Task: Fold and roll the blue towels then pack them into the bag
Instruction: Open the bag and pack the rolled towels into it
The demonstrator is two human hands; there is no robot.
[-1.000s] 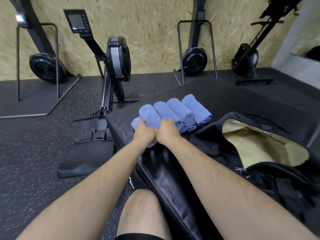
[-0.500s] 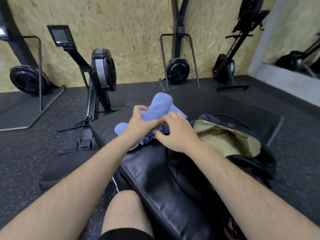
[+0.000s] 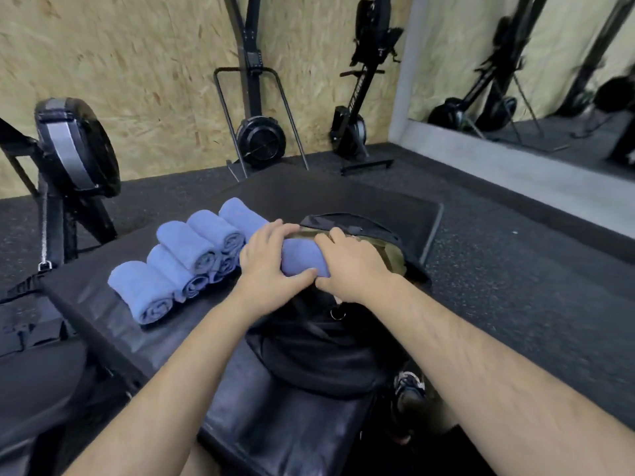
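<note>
Both hands have carried one roll away from the row and over to the bag since a moment ago. My left hand (image 3: 268, 262) and right hand (image 3: 350, 266) sit close together, thumbs nearly meeting, each wrapped round the rolled blue towel (image 3: 302, 259), which lies crosswise just above the mouth of the black bag (image 3: 330, 352).

To do this well, I reckon I should keep both grips snug so the roll cannot loosen. I would lower it level past the tan lining and seat it against one side of the bag. Only then would I let go, leaving room for the others.

Counting: one roll in my hands. Five more rolled towels (image 3: 187, 249) lie side by side in a slanting row on the black mat (image 3: 96, 304), just left of my left hand. I cannot tell whether that row hides another. One bag, open.
</note>
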